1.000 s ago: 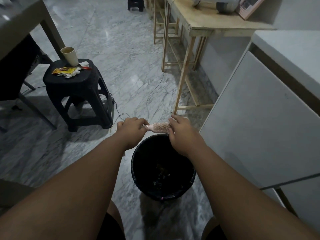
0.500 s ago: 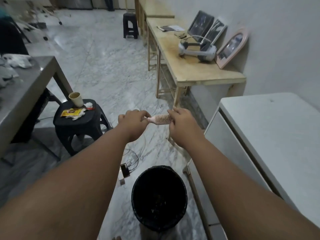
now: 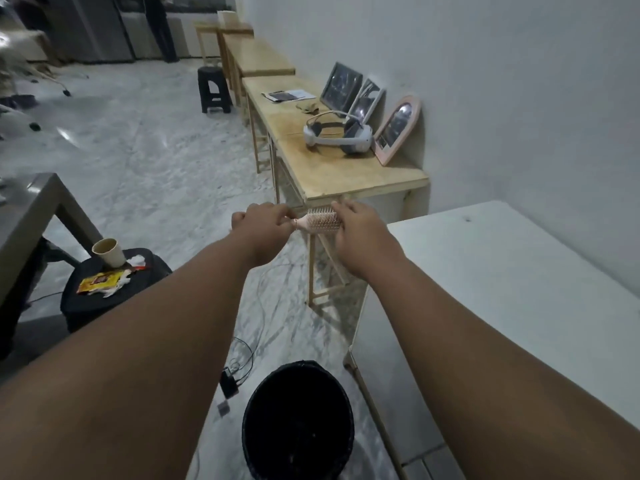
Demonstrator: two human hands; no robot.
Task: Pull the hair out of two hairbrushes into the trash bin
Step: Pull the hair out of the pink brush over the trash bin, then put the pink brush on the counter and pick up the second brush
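We hold a pink hairbrush (image 3: pixel 320 223) level between our hands, bristles up, far beyond the black trash bin (image 3: pixel 298 422). Our left hand (image 3: pixel 265 225) is closed on its handle; our right hand (image 3: pixel 360 226) curls over the bristle head's right end.

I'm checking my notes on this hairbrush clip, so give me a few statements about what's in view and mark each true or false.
1. Both hands hold the pink hairbrush: left hand at the handle, right hand at the bristle end. True.
2. The black trash bin sits on the stool. False: it stands on the floor, below the arms.
3. A paper cup stands on the black stool. True.
4. The white headset lies on the floor. False: it rests on the wooden table.
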